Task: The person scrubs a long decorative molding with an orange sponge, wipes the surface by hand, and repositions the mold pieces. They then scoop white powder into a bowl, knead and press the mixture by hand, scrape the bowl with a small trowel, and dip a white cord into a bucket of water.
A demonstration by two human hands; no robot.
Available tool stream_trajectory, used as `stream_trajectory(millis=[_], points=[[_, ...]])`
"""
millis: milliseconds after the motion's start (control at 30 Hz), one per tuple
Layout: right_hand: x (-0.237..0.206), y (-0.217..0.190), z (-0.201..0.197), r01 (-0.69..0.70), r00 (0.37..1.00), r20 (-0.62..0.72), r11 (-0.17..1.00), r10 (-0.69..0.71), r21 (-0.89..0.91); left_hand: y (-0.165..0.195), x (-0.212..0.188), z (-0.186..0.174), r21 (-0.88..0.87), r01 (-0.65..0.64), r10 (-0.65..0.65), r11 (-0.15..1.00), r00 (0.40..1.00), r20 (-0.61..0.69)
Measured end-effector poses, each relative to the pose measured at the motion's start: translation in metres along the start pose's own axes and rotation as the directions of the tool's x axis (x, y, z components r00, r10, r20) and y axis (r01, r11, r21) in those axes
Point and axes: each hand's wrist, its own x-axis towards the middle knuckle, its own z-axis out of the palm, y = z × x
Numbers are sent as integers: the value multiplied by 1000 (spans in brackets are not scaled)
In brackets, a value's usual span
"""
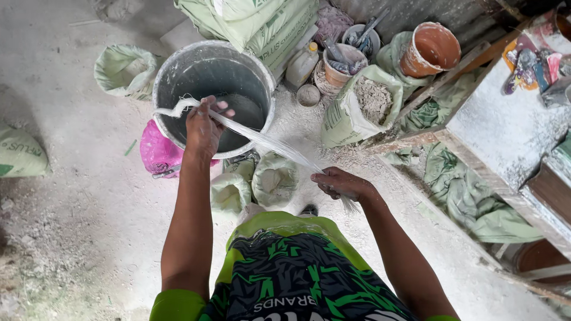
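A strand of white fibre [270, 144] stretches taut between both hands. My left hand [204, 126] grips one end over the rim of a large grey bucket [172, 71]; a frayed tail sticks out to the left of that hand. My right hand [341, 182] grips the other end lower down, to the right of the bucket, with a loose tuft hanging past the fingers. The bucket holds a shallow layer of dark liquid at its bottom.
Pale green sacks [256, 21] lie behind the bucket, with an open sack of grey powder [366, 101], an orange bucket [431, 50], small tubs of tools [345, 59] and a yellow bottle [301, 64]. A pink bag [156, 151] sits by the bucket. A dusty wooden bench [505, 128] stands at right.
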Motion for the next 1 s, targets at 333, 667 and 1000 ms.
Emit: stream_trajectory(millis=[333, 667, 1000], points=[[18, -15, 43, 15, 993, -118, 992, 0, 124, 10, 21, -66, 422, 108, -107, 900, 994, -26], [-14, -49, 86, 300, 930, -98, 575, -355, 761, -32, -65, -52, 894, -443, -356, 63, 827, 435], [-44, -96, 93, 658, 434, -272, 95, -859, 747, -90, -14, -13, 814, -569, -172, -116, 819, 547]])
